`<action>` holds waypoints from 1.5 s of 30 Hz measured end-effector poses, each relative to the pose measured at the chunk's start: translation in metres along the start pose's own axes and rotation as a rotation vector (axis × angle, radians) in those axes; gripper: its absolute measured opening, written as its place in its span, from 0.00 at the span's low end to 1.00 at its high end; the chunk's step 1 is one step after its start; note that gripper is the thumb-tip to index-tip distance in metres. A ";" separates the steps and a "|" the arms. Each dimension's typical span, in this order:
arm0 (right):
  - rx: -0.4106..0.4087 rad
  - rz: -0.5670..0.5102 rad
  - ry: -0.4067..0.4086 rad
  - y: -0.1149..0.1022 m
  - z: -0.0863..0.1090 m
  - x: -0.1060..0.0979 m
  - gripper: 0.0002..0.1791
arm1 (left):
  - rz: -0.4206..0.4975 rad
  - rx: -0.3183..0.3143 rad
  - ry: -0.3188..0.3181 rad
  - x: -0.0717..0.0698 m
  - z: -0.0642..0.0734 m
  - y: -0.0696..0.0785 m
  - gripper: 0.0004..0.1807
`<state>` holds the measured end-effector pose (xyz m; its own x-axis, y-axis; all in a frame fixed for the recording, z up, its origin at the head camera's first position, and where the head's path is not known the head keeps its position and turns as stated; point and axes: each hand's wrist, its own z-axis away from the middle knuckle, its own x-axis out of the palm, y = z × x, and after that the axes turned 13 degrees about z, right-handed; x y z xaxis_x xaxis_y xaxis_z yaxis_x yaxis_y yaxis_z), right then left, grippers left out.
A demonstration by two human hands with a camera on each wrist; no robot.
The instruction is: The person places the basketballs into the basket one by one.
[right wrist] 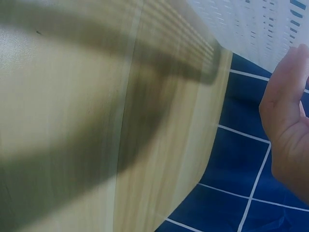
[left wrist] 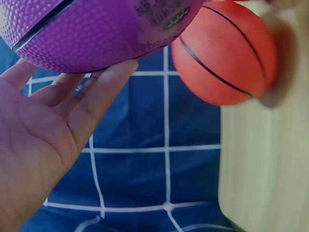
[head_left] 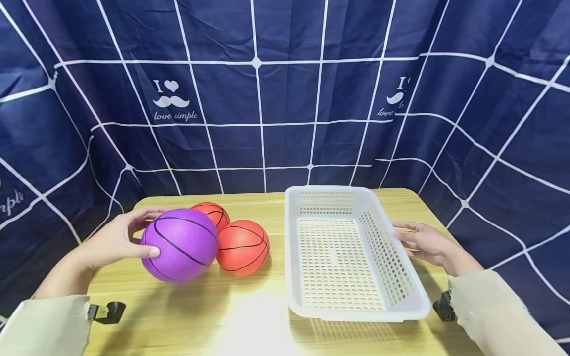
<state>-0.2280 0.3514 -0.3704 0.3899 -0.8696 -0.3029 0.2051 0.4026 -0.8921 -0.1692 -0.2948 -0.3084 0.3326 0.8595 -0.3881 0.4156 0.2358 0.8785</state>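
Head view showed a purple ball (head_left: pixel 179 244), pebbled and black-lined, raised above the table (head_left: pixel 254 207) toward its left edge. The left hand (head_left: pixel 120 237), partly open, grasped its side between thumb and fingers. Two red balls (head_left: pixel 243 248) lay just beyond. Near the table's right edge, the right hand (head_left: pixel 423 242), fingers extended, touched the white basket's (head_left: pixel 356 314) outer wall

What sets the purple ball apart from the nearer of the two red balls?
The purple ball is held above the table by the left hand; the nearer red ball rests on the table, unheld. The purple ball looks larger than the nearer red ball in the head view. Both are round, with black lines.
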 end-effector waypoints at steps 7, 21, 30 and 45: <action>0.007 0.003 0.012 0.000 -0.001 0.001 0.37 | -0.013 0.023 -0.022 0.006 -0.044 0.025 0.37; -0.003 -0.005 0.009 -0.004 -0.004 0.004 0.38 | -0.060 0.034 -0.078 0.039 -0.129 0.049 0.36; -0.002 -0.028 0.007 -0.005 -0.004 0.005 0.37 | -0.030 0.061 -0.070 0.079 -0.177 0.050 0.37; -0.002 -0.038 0.013 0.001 0.001 0.000 0.37 | 0.056 -0.009 -0.015 0.167 -0.235 0.033 0.38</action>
<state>-0.2271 0.3516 -0.3712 0.3699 -0.8881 -0.2730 0.2180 0.3686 -0.9037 -0.2984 -0.0369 -0.2789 0.3674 0.8648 -0.3424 0.3880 0.1920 0.9014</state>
